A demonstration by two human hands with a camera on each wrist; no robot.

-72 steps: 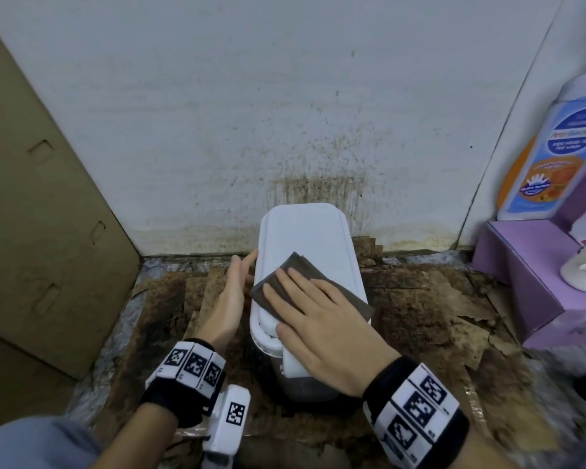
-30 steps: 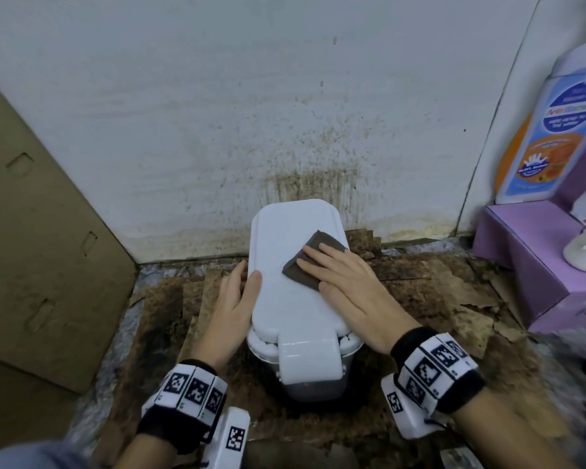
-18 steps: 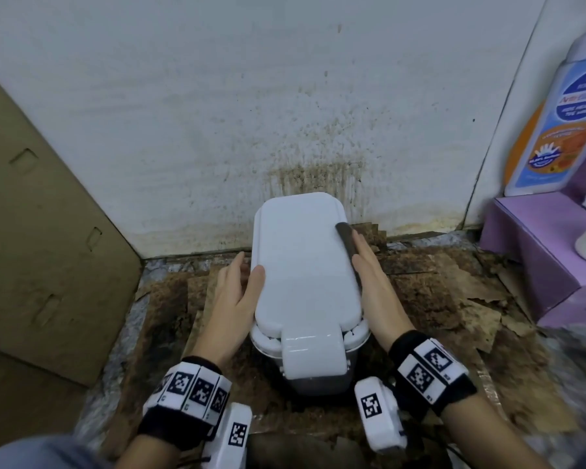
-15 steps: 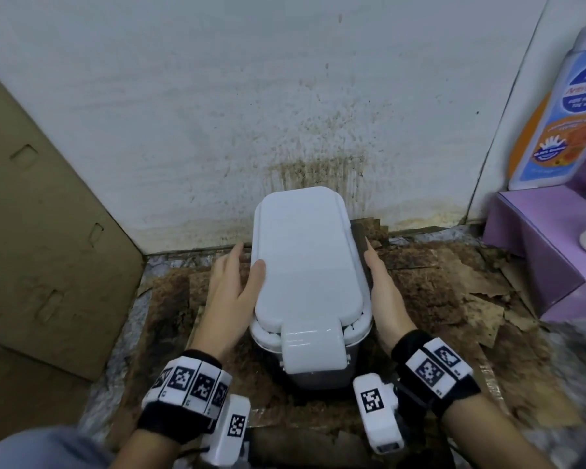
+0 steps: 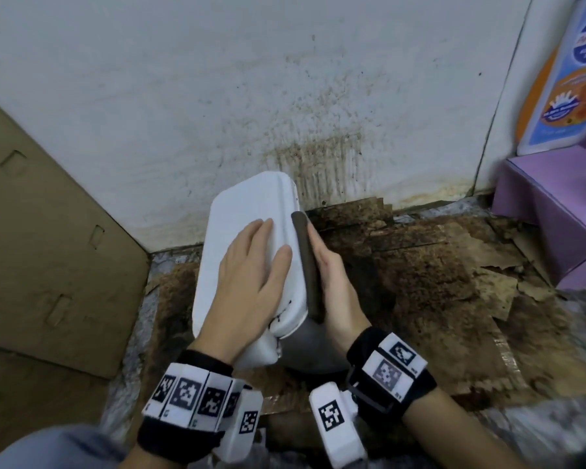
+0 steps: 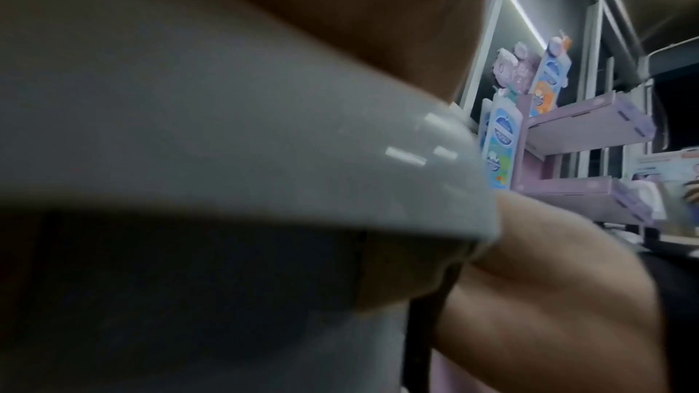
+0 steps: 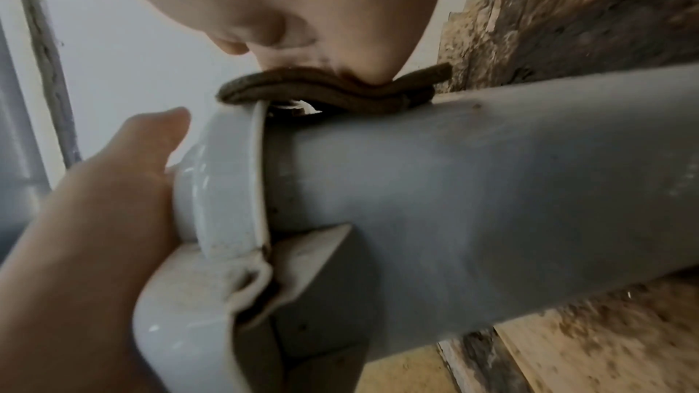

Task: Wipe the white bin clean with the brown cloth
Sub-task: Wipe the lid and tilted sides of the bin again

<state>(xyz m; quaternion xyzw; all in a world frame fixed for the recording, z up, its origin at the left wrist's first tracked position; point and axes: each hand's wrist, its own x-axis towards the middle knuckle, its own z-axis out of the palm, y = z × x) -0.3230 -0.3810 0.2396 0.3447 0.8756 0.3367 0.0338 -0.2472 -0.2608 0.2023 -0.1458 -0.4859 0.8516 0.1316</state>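
bin (image 5: 251, 211) tipped toward 10 o'clock, left hand (image 5: 247, 282) flat on its lid, fingers straight. right hand (image 5: 335, 282) presses the cloth (image 5: 307, 265) against the bin's 3 o'clock side.

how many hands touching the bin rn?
2. Left hand lies flat on the white bin's lid; right hand presses the brown cloth against its right side.

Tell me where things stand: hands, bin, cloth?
Left hand flat on the lid, steadying. Right hand presses the cloth against the bin's right side, under the rim. Bin tilted left. Nothing in the way.
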